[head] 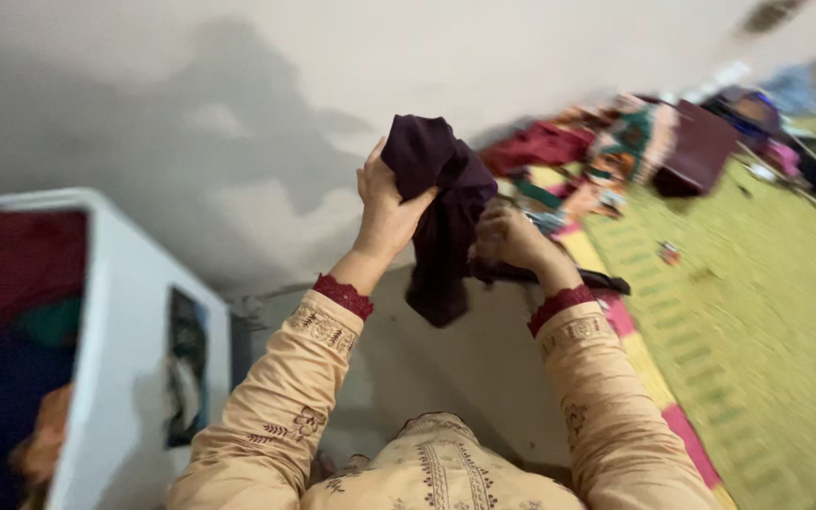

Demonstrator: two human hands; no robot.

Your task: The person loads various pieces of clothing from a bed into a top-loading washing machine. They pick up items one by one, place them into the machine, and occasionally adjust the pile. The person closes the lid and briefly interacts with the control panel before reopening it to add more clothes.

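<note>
Left hand [384, 212] clenched on top bunch of dark purple cloth [441, 212], raised high. Right hand [512, 238] closed on same cloth lower, at its right edge. Cloth held between hands, long axis near vertical, free end dangling below both grips. Left hand above, right hand lower. Behind: clothes pile [616, 151] on green mat [757, 321]. White box [120, 331] at left.

Both arms, in beige embroidered sleeves with dark red cuffs, extend forward and upward, the left hand [387, 210] raised higher with fingers closed around a dark purple cloth [441, 212], and the right hand [512, 239] set lower, fingers curled into the same cloth.
</note>
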